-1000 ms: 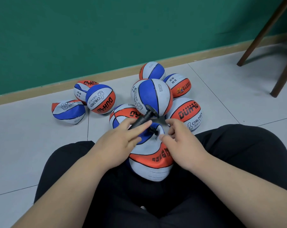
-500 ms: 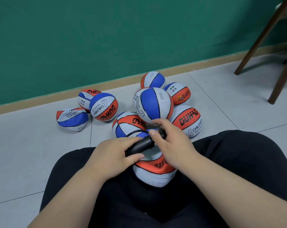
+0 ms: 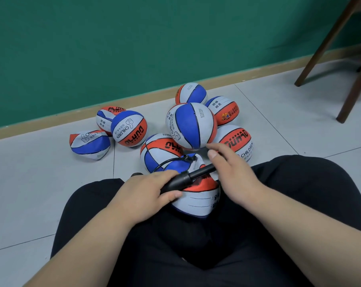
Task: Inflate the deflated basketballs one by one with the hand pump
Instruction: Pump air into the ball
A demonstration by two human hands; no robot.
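My left hand is wrapped round the black barrel of the hand pump, fingers curled under it. My right hand is closed over the far end of the drawn-out rod, thumb lying forward; the handle is hidden in my palm. The pump lies across the deflated basketball sitting crumpled in my lap between my black-trousered legs. Its white panel shows ruled lines, and the printing beside them is too cut off to read. A thin black hose loops from the pump to the top of that ball.

On the floor ahead lie the other basketballs, all blue, white and orange. The full round one has small print I can't make out. The ball on the left reads "CHILDREN" beside a thumbs-up drawing, with stylised black brand lettering on its orange panel. The ball on the right, just beyond my right hand, also reads "CHILDREN". The ball behind that one carries "班级" and "姓名". A flattened ball lies farthest left, showing "CH" and a thumbs-up.
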